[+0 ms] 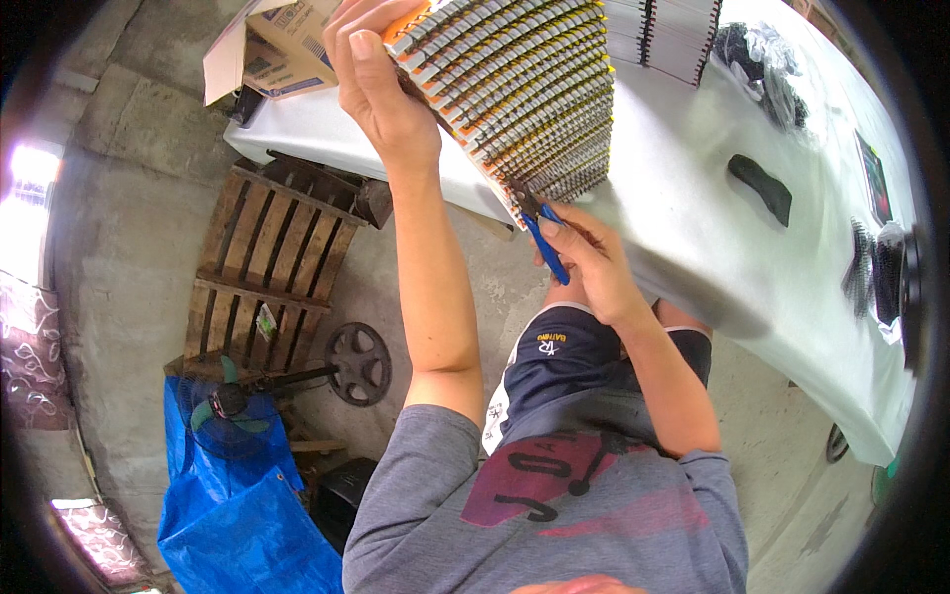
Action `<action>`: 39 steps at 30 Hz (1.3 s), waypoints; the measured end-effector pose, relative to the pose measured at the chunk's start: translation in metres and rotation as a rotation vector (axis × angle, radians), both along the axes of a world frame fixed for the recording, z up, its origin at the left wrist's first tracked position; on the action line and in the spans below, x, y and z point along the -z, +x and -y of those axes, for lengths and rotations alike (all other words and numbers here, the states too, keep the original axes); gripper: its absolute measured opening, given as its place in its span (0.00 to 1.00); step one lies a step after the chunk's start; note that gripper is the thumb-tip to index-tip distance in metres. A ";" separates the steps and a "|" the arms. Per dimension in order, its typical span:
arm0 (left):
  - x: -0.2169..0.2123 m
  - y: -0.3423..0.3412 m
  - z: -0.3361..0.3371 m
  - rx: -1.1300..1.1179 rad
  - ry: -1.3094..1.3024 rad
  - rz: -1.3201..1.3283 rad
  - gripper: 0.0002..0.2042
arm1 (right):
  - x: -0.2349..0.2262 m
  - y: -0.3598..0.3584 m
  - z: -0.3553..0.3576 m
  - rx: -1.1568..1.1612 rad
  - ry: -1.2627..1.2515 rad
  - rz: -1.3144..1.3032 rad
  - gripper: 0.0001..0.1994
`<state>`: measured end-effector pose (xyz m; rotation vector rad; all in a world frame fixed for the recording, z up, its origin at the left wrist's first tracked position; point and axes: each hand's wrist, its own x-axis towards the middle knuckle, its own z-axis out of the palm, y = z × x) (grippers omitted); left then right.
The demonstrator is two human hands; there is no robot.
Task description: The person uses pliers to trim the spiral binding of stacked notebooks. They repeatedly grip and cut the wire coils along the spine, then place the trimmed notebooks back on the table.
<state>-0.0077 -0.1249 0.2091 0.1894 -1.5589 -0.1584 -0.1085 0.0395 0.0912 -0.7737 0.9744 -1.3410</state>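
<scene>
Over the table edge, 12 o'clock: a tall stack of spiral-bound notebooks with wire coils facing the camera point(524, 84) stands tilted on the white-covered work table point(693, 228), fanned out so that the coils form curved rows.
Left hand point(381, 89): raised high with the forearm near vertical and the elbow bent at about 7 o'clock of the hand; fingers curl over the upper left corner of the stack and the thumb lies along its side, closed in a grip on it.
Right hand point(589, 262): lower, at about 5 o'clock of the stack, wrist bent upward, forearm running down toward 5 o'clock to the grey sleeve; fingers are wrapped shut around the blue-handled small pliers point(542, 238).
Pliers: handles point down toward 5 o'clock, tip points up toward 11 o'clock and touches the lowest corner of the stack at the coil ends; whether the tip is biting a wire I cannot tell.
Table, 1 o'clock: a second pile of bound notebooks point(663, 35) stands just beside the held stack, against its upper right corner.
Table, 3 o'clock: a dark flat oblong object point(760, 188) lies well apart from both hands.
Table, 11 o'clock: an open brown cardboard box point(277, 45) sits at the far left corner.
Floor, 9 o'clock: a wooden slatted pallet point(272, 267) leans below the table; near it, at 8 o'clock, lie a black spoked wheel point(358, 363) and a blue plastic tarp point(237, 495).
</scene>
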 end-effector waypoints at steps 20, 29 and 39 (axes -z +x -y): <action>0.001 0.002 0.001 0.008 0.043 0.004 0.25 | 0.001 -0.011 -0.006 0.531 -0.568 -1.469 0.25; 0.001 0.000 0.000 -0.005 0.031 -0.003 0.25 | 0.009 -0.015 -0.002 0.531 -0.599 -1.507 0.25; 0.002 0.001 0.005 0.081 0.059 -0.035 0.25 | 0.008 -0.013 -0.002 0.525 -0.607 -1.500 0.25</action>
